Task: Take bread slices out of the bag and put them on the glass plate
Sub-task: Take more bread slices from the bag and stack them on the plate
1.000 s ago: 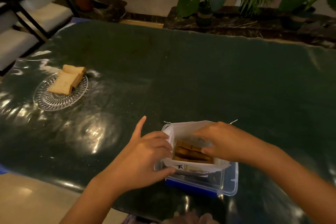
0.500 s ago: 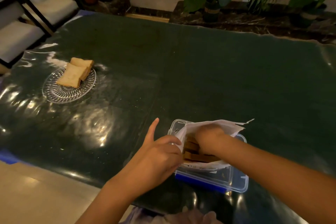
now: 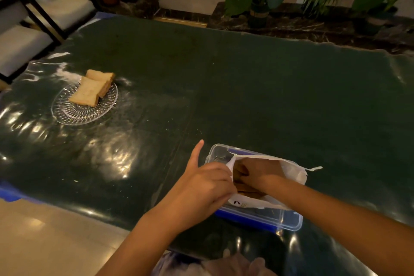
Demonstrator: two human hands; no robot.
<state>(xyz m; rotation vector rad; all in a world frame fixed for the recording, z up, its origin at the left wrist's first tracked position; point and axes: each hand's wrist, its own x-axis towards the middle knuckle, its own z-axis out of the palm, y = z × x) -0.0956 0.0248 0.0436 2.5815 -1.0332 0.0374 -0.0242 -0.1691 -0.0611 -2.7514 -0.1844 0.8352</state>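
Note:
A white bread bag (image 3: 293,171) lies open in a clear plastic box (image 3: 289,223) near the table's front edge. My left hand (image 3: 206,186) pinches the bag's left rim, index finger sticking up. My right hand (image 3: 257,173) is inside the bag's mouth, fingers closed around the brown slices (image 3: 246,190) there. Far left on the table stands the glass plate (image 3: 74,114) with two bread slices (image 3: 89,94) leaning on each other.
The dark green table (image 3: 246,87) is covered with shiny film. Two white-cushioned chairs (image 3: 26,36) stand at the left. Potted plants (image 3: 259,0) line a ledge beyond the far edge. The box has a blue lid (image 3: 244,219) under it.
My right hand has pushed deeper into the bag, from the rim down onto the slices. My left hand keeps its grip on the bag's edge.

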